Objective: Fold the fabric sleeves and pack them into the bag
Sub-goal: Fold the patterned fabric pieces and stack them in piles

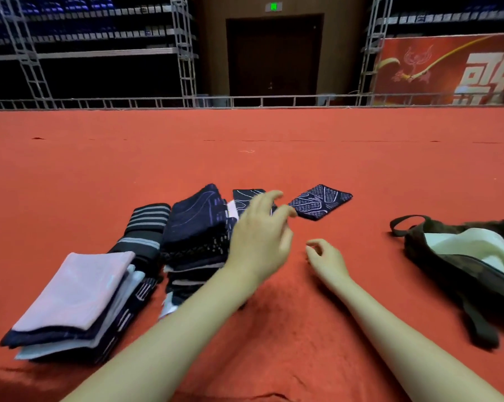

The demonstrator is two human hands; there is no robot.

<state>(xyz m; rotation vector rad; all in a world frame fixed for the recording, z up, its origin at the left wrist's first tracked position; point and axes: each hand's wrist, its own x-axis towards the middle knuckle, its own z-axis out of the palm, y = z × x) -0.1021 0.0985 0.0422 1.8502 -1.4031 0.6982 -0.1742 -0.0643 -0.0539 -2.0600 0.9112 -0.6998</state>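
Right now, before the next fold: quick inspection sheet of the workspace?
Surface: red cloth surface, wrinkled near the front edge.
Job's things: folded stacks of fabric sleeves, a pink-topped stack, a striped dark stack and a dark patterned stack; one folded patterned piece lies apart; dark bag at right, open, pale cloth inside.
Clutter: small thread on the surface.
Grips: left hand open, raised above the stacks, holds nothing; right hand loosely curled, holds nothing.
Cables: nothing seen.
Surroundings: metal truss frames, dark double door, red banner.
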